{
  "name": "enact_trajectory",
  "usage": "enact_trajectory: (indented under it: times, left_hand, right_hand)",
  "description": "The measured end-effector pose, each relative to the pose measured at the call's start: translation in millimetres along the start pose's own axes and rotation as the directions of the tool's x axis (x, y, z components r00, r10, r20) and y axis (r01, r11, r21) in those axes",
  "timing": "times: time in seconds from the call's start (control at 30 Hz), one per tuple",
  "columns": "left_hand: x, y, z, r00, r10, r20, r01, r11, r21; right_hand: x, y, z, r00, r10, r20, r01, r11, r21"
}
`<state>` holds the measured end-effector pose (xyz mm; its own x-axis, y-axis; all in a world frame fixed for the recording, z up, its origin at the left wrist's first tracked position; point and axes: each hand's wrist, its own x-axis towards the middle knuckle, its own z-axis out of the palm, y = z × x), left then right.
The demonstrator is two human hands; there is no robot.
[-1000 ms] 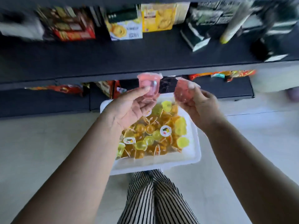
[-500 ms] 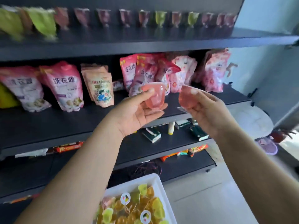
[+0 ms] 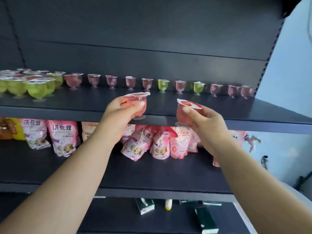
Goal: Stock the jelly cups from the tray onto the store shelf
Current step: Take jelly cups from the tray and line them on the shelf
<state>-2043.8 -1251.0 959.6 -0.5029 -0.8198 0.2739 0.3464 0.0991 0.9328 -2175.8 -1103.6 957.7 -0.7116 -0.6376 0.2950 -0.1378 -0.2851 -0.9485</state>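
head view. the left hand (image 3: 120,109) holds one pink jelly cup (image 3: 138,105) upright, thumb across the near wall and fingers curled round the far side, above the front edge of the top shelf (image 3: 67,102). the right hand (image 3: 205,121) pinches a second pink cup (image 3: 184,114), thumb on the upper wall just under the lid rim, fingers behind; this cup leans slightly and hangs in front of the shelf's front edge, its foot lower than the board. neither cup touches the shelf. along the back edge stands a single row of placed cups (image 3: 179,86), mostly pink with two green among them, and near the left end a tighter cluster of green cups (image 3: 28,88). the board between the row and the front edge is bare ahead of both hands. the tray is out of view.

handling, as judged: each cup looks light, a thin clear plastic bowl on a narrow stem and small flat foot, sealed with a peel-off foil lid (image 3: 137,95). the wall will likely flex under pressure and the film may be slick, so a gentle hold round the widest part of the bowl suits it; the lid tab and the stem are poor places to grip. the small foot makes it tippy, so it should be set down level and let go only once it stands.

below, pink pouches (image 3: 63,135) line the middle shelf.
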Motion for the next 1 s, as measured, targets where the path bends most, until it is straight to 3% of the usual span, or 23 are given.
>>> enact_trajectory:
  times: [0.1, 0.2, 0.3, 0.4, 0.6, 0.73, 0.9, 1.0]
  left_hand:
    - [16.3, -6.5, 10.6, 0.982, 0.054, -0.178, -0.012, 0.973, 0.229]
    - [29.6, -6.9, 14.6, 0.962, 0.075, -0.264, 0.009, 0.952, 0.305]
    - [43.1, -5.1, 13.9, 0.969, 0.068, -0.238, 0.026, 0.928, 0.371]
    - [58.2, -3.5, 5.6, 0.994, 0.048, -0.101, -0.012, 0.944, 0.331]
    - [114.4, 6.1, -47.8, 1.000, -0.008, -0.019, 0.015, 0.897, 0.441]
    - [143.3, 13.7, -107.8, 0.994, -0.053, -0.097, 0.104, 0.748, 0.656]
    - [170.9, 12.6, -144.3, 0.986, 0.013, -0.169, 0.100, 0.760, 0.642]
    - [193.5, 13.1, -144.2, 0.969, -0.027, -0.246, 0.164, 0.815, 0.556]
  right_hand:
    - [34.9, -1.1, -9.9, 0.999, 0.029, 0.039, -0.028, 0.999, -0.016]
    - [59.2, 4.8, -7.3, 0.997, 0.032, 0.071, -0.030, 0.999, -0.035]
    - [79.9, 12.4, 1.1, 0.993, 0.018, 0.114, -0.006, 0.995, -0.100]
    - [101.8, 15.6, 15.9, 0.978, 0.073, 0.197, -0.048, 0.990, -0.131]
    - [161.1, 30.7, 76.4, 0.893, 0.185, 0.411, -0.132, 0.979, -0.154]
    - [189.6, 43.4, 126.0, 0.863, 0.214, 0.457, -0.149, 0.973, -0.174]
    - [226.4, 69.6, 187.5, 0.871, 0.194, 0.450, -0.116, 0.974, -0.196]
    - [241.7, 81.8, 215.6, 0.869, 0.179, 0.461, -0.087, 0.973, -0.213]
